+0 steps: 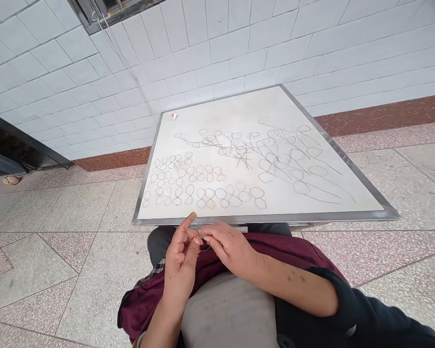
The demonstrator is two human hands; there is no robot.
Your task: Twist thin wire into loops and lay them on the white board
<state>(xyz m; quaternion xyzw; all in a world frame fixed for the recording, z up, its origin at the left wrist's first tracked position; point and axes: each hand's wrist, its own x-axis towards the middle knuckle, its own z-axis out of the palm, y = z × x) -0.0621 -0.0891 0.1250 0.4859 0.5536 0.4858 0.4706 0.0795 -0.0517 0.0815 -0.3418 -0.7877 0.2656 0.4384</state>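
My left hand and my right hand meet over my lap, just in front of the table's near edge. Between their fingertips is a thin dark wire, partly looped, its twisted part mostly hidden by the fingers. The left thumb and a finger pinch it while the left index finger points up. Right thumb and fingertips close on the wire from the other side. On the white table lie many wire pieces: figure-eight loops at the left and front, and looped wires with long tails toward the right.
A small white and red object sits at the table's back left corner. Behind the table stands a white tiled wall with a hanging cord. A dark doorway is at the far left. Maroon cloth covers my lap.
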